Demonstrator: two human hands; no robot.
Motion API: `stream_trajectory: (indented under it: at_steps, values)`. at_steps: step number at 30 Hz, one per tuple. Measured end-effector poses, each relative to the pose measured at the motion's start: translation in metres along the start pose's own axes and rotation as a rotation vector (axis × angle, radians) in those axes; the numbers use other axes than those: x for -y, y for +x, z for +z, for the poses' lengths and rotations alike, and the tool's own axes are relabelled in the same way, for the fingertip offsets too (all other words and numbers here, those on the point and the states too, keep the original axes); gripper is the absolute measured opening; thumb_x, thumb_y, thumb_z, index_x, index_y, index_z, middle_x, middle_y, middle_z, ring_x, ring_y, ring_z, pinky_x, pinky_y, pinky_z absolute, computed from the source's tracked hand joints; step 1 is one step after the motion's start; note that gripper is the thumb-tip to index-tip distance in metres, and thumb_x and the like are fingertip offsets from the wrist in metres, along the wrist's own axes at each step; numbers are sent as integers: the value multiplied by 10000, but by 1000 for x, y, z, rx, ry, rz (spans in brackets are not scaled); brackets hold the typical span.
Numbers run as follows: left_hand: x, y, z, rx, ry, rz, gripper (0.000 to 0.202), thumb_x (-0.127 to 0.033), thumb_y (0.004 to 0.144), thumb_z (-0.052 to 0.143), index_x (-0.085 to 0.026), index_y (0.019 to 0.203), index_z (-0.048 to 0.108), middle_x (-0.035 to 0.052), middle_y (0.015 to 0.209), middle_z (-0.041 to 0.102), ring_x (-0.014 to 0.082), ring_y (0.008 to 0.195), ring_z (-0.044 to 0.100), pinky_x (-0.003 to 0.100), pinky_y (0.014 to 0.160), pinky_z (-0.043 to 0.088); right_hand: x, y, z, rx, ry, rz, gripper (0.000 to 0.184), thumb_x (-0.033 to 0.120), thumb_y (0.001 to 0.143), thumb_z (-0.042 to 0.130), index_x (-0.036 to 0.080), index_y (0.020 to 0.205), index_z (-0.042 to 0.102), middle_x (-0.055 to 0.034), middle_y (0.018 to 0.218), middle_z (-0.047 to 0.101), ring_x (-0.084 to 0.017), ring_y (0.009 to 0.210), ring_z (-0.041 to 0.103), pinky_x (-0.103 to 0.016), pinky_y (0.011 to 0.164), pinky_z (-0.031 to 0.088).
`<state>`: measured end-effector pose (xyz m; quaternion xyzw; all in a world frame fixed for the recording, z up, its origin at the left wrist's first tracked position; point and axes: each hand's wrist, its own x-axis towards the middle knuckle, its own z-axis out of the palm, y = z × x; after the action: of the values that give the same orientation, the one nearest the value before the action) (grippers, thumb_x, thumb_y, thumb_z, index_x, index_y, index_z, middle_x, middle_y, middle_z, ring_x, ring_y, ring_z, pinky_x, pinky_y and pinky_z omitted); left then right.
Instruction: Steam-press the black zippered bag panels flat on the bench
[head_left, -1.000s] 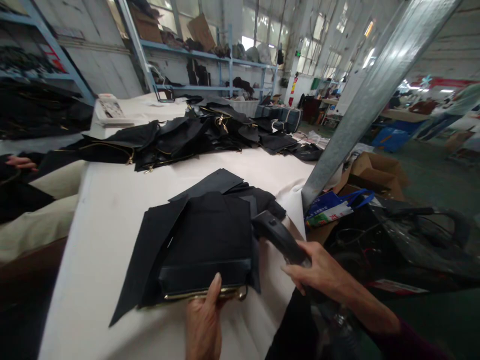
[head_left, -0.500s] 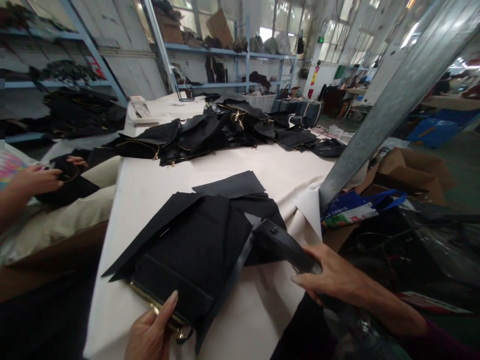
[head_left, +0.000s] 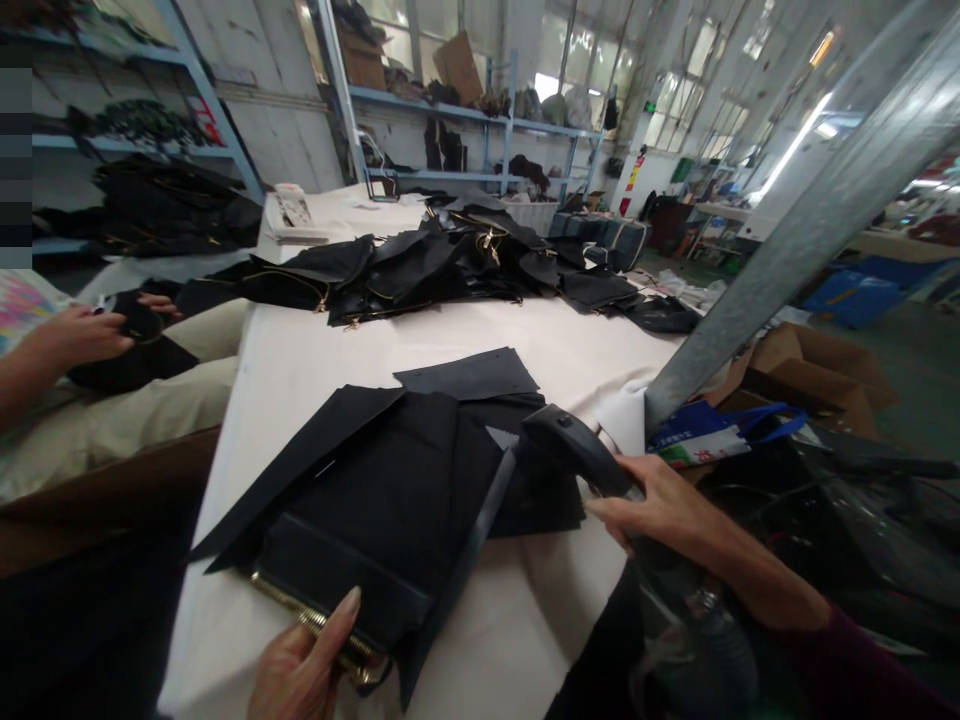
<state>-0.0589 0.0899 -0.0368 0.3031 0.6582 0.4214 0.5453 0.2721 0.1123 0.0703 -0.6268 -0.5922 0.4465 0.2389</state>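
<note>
My left hand grips the near corner of a black bag piece by its gold zipper edge, thumb lying on the fabric. The piece lies on a white table, with other flat black panels under and beside it. My right hand is closed around a black handheld tool whose head rests over the right side of the black panels.
A heap of black zippered pieces covers the table's far end. Another person's hands work on black material at the left. A slanted metal post stands on the right. Cardboard boxes and a blue bag lie beyond the edge. Shelves line the back wall.
My left hand has turned the bag piece so its zipper edge now runs diagonally towards the near left. My right hand with the tool has lifted slightly. Another person's hands came into view at left.
</note>
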Motion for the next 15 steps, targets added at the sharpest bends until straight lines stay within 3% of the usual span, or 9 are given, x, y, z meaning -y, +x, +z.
stream_trajectory:
  at_steps: [5,9,15]
  values:
    - [-5,2,-5,38,108,37,483,-632,495,752,-158,532,667,31,525,621,185,542,553,270,537,494,0,0,10,83,-11,20,141,268,791,626,173,713,556,38,496,582,-110,429,555,-186,411,428]
    - [8,3,-5,30,-2,-22,487,-623,502,757,-152,531,635,15,533,610,177,546,539,269,531,485,-5,21,24,176,25,32,180,313,777,645,169,719,555,28,497,595,-121,407,561,-190,378,437]
    - [11,4,-4,35,88,17,484,-632,606,685,-166,501,607,21,507,604,184,536,542,267,530,456,-9,46,30,209,84,31,242,379,771,665,162,780,558,20,531,609,-124,419,569,-194,387,448]
